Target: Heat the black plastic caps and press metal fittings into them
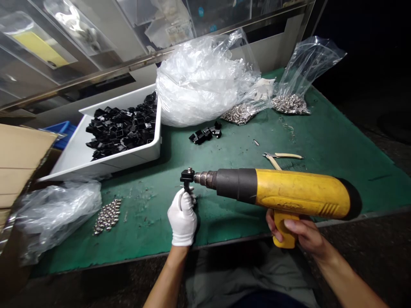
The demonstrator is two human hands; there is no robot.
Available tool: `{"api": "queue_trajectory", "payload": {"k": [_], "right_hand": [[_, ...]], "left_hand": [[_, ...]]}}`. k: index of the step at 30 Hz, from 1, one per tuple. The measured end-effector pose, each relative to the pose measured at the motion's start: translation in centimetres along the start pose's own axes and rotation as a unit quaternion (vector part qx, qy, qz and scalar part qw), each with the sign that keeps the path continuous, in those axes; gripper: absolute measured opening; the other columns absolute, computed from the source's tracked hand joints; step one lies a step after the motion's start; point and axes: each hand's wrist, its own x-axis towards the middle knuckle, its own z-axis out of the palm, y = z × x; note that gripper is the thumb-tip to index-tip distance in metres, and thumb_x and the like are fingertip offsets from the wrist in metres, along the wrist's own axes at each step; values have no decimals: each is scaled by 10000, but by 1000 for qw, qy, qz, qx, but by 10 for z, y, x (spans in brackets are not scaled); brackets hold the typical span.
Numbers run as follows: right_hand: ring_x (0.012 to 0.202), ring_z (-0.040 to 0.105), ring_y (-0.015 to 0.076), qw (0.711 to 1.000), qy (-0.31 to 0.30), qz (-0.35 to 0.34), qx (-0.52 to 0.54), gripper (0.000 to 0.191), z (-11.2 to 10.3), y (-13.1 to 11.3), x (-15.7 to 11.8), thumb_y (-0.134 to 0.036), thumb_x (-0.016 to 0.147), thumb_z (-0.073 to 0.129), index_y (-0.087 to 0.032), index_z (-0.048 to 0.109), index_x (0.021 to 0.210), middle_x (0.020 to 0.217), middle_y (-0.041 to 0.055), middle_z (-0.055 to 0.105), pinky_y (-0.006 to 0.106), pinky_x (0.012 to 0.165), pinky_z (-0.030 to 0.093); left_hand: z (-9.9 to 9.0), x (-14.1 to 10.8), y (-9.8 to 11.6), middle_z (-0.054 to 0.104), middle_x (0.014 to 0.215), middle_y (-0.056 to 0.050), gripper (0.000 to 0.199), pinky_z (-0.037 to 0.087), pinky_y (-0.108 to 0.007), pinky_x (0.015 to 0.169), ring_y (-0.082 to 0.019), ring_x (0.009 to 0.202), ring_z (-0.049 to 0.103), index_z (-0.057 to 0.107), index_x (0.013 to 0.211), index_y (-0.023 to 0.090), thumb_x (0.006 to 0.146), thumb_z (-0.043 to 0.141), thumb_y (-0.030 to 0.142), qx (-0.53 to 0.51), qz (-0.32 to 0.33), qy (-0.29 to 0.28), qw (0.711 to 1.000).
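Gloved left hand (182,218) closed around a small black plastic part (186,176) with a metal stud, right hand (300,233) wrapped around the grip of a yellow heat gun (289,190), nozzle just beside the part, above a green surface (224,226), pliers (279,157) farther right

Heat gun (298,192): scuffed yellow plastic (matt, rather worn), dull metal nozzle (202,179); white cloth glove (182,218).

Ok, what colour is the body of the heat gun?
The heat gun has a scuffed yellow body, best seen in the head view.
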Motion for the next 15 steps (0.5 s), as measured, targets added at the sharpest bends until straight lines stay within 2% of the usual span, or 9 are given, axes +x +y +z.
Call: {"api": "queue_trajectory", "payload": {"k": [15], "right_hand": [[675,545,169,1000,-2,5,5,385,-2,-2,0,-488,962,520,-133,656,1021,770,61,599,278,629,436]], "left_hand": [[-1,1,0,649,769,-13,435,474,-257,680,-133,656,579,695,1081,177,1022,414,503,7,0,0,1000]]}}
